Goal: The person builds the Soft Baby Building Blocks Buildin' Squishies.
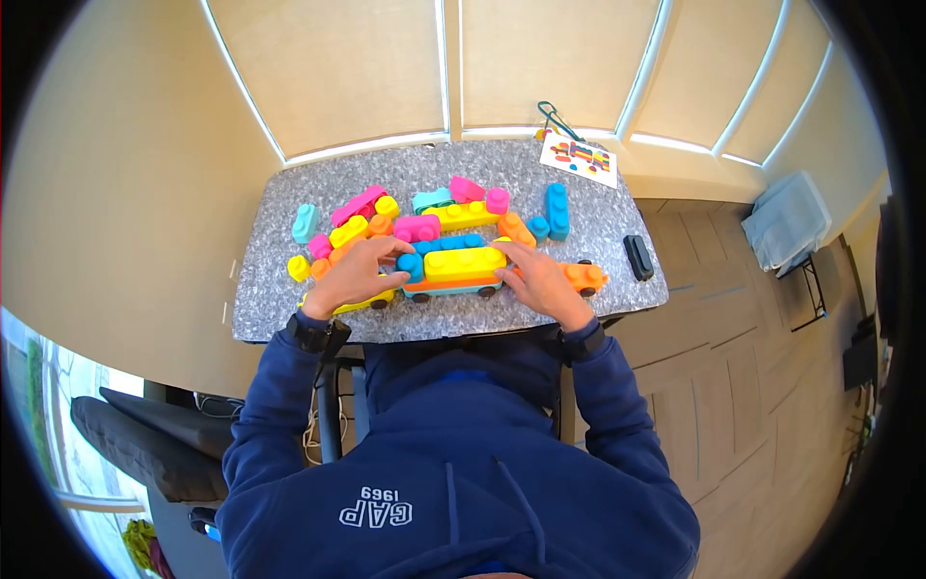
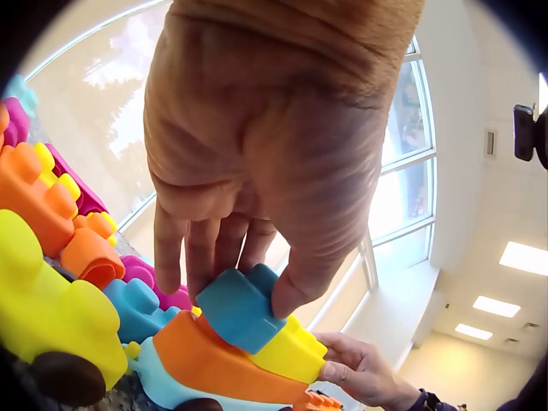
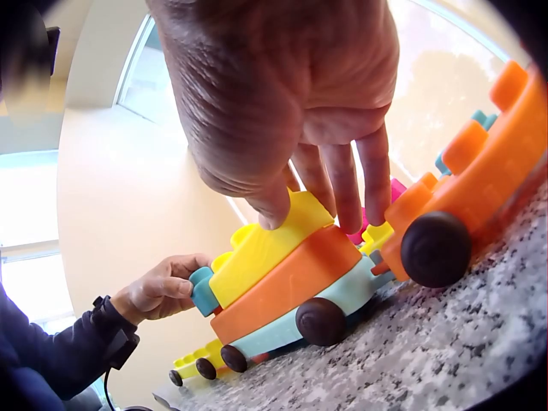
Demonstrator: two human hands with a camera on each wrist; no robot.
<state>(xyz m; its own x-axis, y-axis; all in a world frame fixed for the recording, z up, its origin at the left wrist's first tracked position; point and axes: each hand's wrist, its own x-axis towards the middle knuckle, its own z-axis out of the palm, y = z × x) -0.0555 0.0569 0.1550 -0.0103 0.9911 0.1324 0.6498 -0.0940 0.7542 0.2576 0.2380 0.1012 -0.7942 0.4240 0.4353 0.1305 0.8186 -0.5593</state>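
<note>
A toy block vehicle stands near the table's front edge, with an orange layer (image 3: pixel 287 278) on a light blue wheeled base (image 3: pixel 351 291). Along its top lies a long yellow block (image 1: pixel 465 263). My left hand (image 1: pixel 355 277) pinches a small blue block (image 2: pixel 241 310) at the vehicle's left end, thumb on the near side and fingers behind. At the other end, my right hand (image 1: pixel 545 282) holds the yellow block's right end between thumb and fingers. A yellow wheeled piece (image 2: pixel 64 330) is on the left, partly under my left hand; an orange wheeled piece (image 3: pixel 479 188) is on the right.
Loose blocks crowd the table behind the vehicle, among them a pink block (image 1: pixel 417 229), a long yellow block (image 1: pixel 453 214) and an upright blue block (image 1: pixel 557 210). A picture card (image 1: pixel 580 159) lies at the back right; a black case (image 1: pixel 638 258) sits near the right edge.
</note>
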